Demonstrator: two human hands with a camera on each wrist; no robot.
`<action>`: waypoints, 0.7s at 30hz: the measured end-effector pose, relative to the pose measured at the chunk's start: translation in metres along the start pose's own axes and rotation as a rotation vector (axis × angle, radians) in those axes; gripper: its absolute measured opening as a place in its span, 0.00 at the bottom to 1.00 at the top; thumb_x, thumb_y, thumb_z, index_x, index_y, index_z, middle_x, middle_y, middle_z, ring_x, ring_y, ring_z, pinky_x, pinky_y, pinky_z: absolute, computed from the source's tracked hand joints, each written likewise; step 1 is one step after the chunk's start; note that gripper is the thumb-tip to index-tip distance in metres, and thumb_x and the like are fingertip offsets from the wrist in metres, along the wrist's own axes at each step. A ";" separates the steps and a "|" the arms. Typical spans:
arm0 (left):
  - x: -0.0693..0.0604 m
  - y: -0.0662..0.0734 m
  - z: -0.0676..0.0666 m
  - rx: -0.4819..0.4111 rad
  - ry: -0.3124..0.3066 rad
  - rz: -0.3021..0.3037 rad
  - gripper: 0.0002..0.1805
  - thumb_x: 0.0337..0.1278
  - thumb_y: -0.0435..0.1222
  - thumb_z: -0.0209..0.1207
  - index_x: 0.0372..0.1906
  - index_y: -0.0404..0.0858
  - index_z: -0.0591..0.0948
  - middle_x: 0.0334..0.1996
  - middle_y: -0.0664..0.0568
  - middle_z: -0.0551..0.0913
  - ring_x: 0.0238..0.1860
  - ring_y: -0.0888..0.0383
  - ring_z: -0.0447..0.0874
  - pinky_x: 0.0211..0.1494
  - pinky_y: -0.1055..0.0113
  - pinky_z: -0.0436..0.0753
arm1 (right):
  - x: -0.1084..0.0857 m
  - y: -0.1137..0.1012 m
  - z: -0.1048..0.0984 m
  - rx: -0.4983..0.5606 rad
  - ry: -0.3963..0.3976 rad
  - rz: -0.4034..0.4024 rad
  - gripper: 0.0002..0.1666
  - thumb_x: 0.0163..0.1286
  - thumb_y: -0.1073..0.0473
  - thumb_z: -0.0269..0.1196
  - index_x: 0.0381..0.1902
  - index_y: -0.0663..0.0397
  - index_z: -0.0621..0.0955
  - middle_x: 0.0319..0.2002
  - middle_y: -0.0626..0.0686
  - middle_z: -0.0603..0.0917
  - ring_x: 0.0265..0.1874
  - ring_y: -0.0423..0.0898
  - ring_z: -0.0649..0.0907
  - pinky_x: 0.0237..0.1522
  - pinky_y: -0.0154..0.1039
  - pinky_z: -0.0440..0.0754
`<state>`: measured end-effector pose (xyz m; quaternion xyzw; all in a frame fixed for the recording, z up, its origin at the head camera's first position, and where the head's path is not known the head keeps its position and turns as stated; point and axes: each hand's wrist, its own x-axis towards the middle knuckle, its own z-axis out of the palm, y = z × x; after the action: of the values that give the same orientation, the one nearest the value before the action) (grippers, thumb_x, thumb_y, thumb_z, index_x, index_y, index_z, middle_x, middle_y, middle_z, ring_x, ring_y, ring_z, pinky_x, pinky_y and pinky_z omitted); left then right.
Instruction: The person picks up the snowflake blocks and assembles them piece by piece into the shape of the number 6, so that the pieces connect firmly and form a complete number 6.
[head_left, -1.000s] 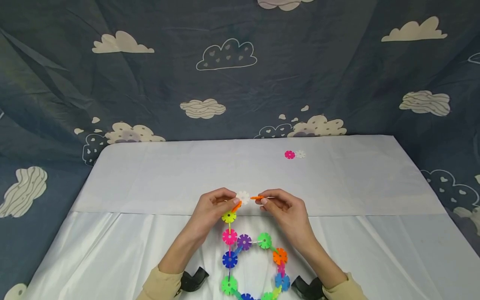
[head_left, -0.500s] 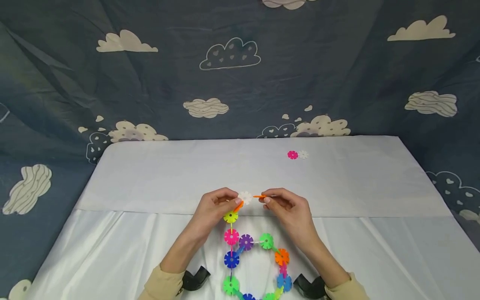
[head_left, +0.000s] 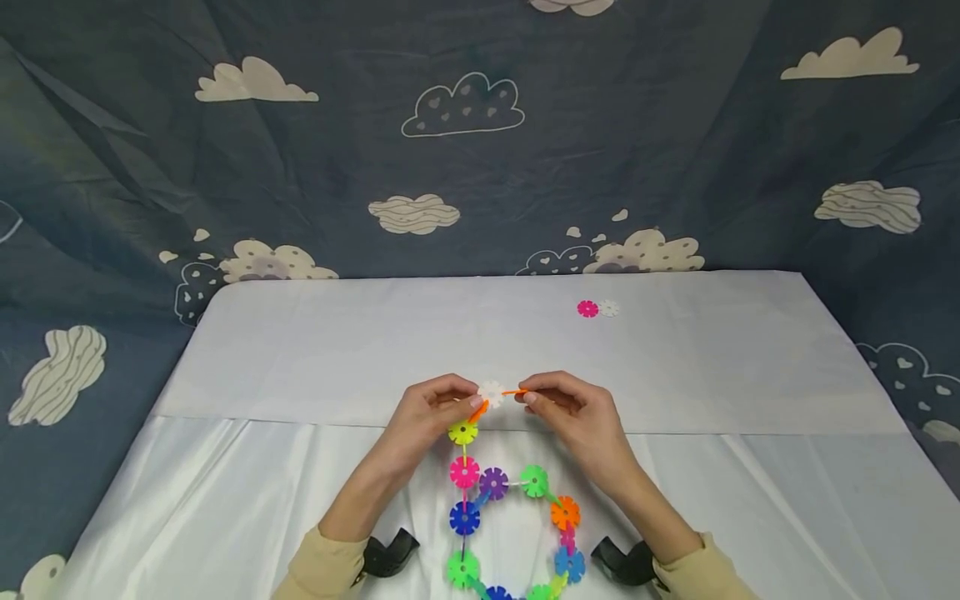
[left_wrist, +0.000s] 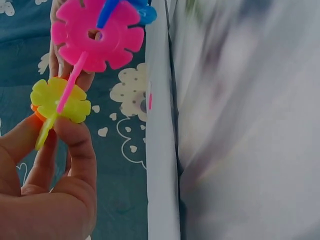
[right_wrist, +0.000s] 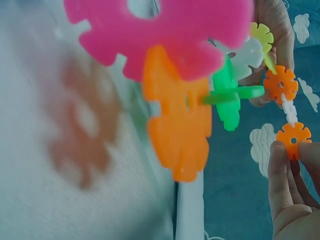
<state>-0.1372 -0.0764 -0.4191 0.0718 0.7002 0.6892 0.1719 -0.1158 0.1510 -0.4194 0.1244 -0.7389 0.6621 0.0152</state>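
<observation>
My left hand (head_left: 429, 423) pinches the upper end of a chain of flower-shaped interlocking discs, at an orange disc (head_left: 480, 412) beside the yellow disc (head_left: 463, 432). A white disc (head_left: 491, 394) joins that orange one, edge-on in the right wrist view. Between thumb and fingers, my right hand (head_left: 579, 417) grips a second orange disc (right_wrist: 293, 140), whose edge meets the white disc's rim. How deep the slots sit in each other is too small to tell. In the left wrist view, a pink disc (left_wrist: 97, 35) hangs near the left fingers.
Below the hands, the chain runs down through a blue disc (head_left: 465, 518) into a loop with purple (head_left: 493, 483), green and orange discs; its bottom leaves the frame. Loose pink (head_left: 588, 309) and white (head_left: 610, 309) discs lie at the back of the white-covered table (head_left: 337, 350).
My right hand has moved slightly left, closing the gap between its orange disc and the white disc. The left hand keeps its grip. The head view has shifted a little.
</observation>
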 end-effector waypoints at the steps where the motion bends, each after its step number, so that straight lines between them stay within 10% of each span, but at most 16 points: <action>1: 0.000 0.000 -0.001 -0.002 -0.008 0.001 0.10 0.62 0.36 0.64 0.45 0.35 0.84 0.37 0.43 0.85 0.36 0.53 0.80 0.42 0.66 0.79 | 0.000 0.000 0.000 -0.002 0.000 0.004 0.11 0.68 0.63 0.65 0.47 0.61 0.83 0.42 0.55 0.85 0.43 0.64 0.83 0.47 0.41 0.82; 12: -0.003 0.004 -0.013 -0.064 -0.205 0.024 0.20 0.55 0.25 0.55 0.56 0.30 0.77 0.36 0.38 0.83 0.34 0.55 0.80 0.45 0.62 0.78 | -0.001 0.000 0.002 0.013 0.011 0.004 0.09 0.69 0.63 0.65 0.46 0.58 0.83 0.42 0.56 0.84 0.43 0.64 0.83 0.47 0.41 0.82; 21: -0.003 0.002 -0.016 0.014 -0.228 0.034 0.20 0.60 0.26 0.58 0.57 0.33 0.77 0.36 0.41 0.84 0.34 0.53 0.80 0.42 0.61 0.80 | -0.002 -0.002 0.000 -0.066 0.021 -0.026 0.09 0.70 0.61 0.64 0.47 0.53 0.83 0.43 0.50 0.83 0.43 0.60 0.83 0.48 0.40 0.82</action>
<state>-0.1402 -0.0919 -0.4173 0.1629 0.6797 0.6744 0.2380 -0.1133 0.1509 -0.4183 0.1266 -0.7584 0.6384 0.0355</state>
